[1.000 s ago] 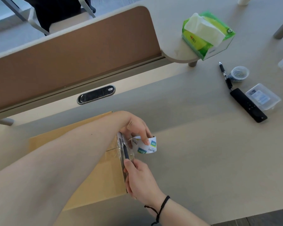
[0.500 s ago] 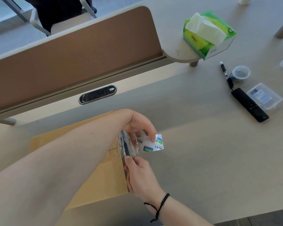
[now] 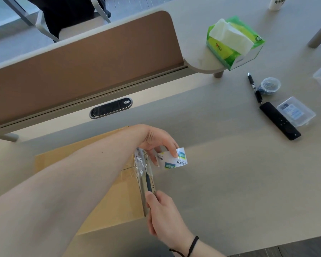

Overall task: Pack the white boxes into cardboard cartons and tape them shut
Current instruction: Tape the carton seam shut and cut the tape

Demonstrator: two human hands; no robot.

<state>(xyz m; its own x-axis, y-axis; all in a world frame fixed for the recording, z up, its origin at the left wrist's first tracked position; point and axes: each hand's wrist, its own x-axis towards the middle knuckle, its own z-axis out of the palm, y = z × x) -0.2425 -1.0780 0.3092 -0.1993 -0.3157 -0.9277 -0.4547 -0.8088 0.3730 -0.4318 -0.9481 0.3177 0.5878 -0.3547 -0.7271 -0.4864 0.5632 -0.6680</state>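
Two hands at the right edge of a closed cardboard carton (image 3: 107, 184), low and left of centre on the pale worktop (image 3: 230, 182). Left hand (image 3: 156, 141), reached across the carton top, fingers curled round a roll of clear tape (image 3: 171, 160) with blue, green and white printing, held just off the carton's right edge. Clear tape strip (image 3: 140, 164) stretched from the roll down over that edge, glossy and wrinkled, stuck along the carton's top seam. Right hand (image 3: 164, 217), black cord at the wrist, closed on a thin dark-handled tool (image 3: 148, 180), likely a cutter, its upper part laid against the taped edge; blade not discernible. No white boxes in sight with the flaps shut.

Elsewhere: brown divider panel (image 3: 82, 71) across the upper left, with an oval cable port (image 3: 110, 108) below it. Green tissue pack (image 3: 233, 41) on a small round shelf (image 3: 202, 64) at the panel's end. Further right on the worktop, black pen (image 3: 254, 87), clear tub of blue clips (image 3: 270, 85) just beside it, black remote (image 3: 279, 120), and clear plastic case (image 3: 296, 111) touching or nearly touching the remote.
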